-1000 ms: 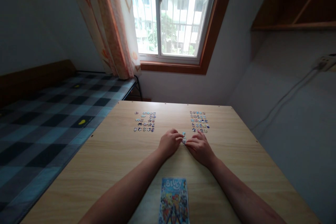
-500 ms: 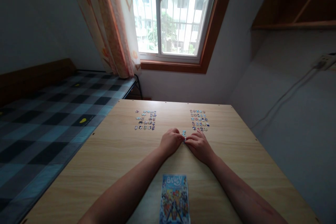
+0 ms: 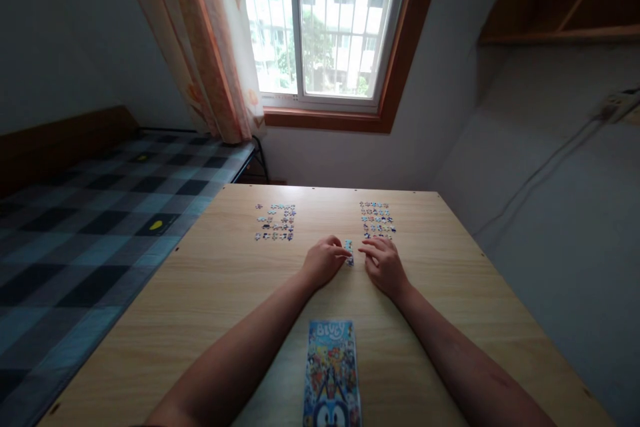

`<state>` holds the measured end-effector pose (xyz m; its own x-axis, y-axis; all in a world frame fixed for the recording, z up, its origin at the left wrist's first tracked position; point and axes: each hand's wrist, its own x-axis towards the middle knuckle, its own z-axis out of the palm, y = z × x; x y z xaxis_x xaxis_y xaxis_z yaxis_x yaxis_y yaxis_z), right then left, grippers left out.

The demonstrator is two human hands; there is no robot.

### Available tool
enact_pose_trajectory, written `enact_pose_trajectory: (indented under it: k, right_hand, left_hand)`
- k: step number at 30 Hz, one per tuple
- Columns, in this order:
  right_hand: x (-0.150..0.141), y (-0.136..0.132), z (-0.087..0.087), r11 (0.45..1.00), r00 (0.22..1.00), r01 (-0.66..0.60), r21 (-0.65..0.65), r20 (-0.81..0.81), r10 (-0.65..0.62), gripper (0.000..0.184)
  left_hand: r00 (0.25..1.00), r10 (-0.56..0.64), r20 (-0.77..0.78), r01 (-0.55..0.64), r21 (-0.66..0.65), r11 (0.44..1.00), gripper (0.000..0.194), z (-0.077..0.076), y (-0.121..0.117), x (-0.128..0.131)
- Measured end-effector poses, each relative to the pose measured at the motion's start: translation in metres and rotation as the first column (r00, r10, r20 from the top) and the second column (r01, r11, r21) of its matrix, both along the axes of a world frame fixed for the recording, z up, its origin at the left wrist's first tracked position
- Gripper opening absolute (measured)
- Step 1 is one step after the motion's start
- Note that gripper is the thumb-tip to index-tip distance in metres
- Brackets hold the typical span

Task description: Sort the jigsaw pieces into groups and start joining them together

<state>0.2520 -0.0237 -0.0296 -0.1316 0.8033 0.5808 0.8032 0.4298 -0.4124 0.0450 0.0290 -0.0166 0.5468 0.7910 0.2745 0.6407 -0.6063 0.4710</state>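
A small strip of joined puzzle pieces [image 3: 349,253] lies on the wooden table [image 3: 210,307] between my hands. My left hand [image 3: 324,261] is curled, its fingertips touching the left side of the strip. Just to the right, my right hand [image 3: 383,264] has come off the strip with its fingers loosely apart, holding nothing. Two grids of loose puzzle pieces lie beyond: a left group [image 3: 275,222] and a right group [image 3: 377,219], the latter just past my right fingertips.
A colourful puzzle box [image 3: 332,373] lies near the table's front edge between my forearms. A bed with a checked cover [image 3: 95,227] stands to the left, a window [image 3: 325,20] with a curtain behind, a wall at right.
My right hand has let go of the joined pieces and shifted slightly right, its fingers opening. My left hand stays on them. The view has tilted down a little.
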Motion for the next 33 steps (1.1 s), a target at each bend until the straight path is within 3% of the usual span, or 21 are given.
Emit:
enact_pose_trajectory:
  k: [23, 28, 33]
  right_hand:
    - [0.0047, -0.0008, 0.0003, 0.997, 0.995, 0.039, -0.065, 0.098, -0.033, 0.021]
    - [0.0055, 0.0003, -0.0007, 0.998, 0.997, 0.035, -0.057, 0.072, -0.031, 0.021]
    - [0.0042, 0.0006, 0.0009, 0.997, 0.998, 0.043, -0.059, 0.051, -0.04, 0.022]
  left_hand:
    - [0.991, -0.088, -0.103, 0.102, 0.139, 0.985, 0.029, -0.0004, -0.0068, 0.0083]
    - [0.995, -0.086, -0.05, 0.091, 0.115, 0.989, 0.028, -0.0033, -0.0049, 0.0079]
    - [0.992, -0.028, 0.122, 0.021, 0.054, 0.998, 0.03, -0.0046, -0.0003, 0.005]
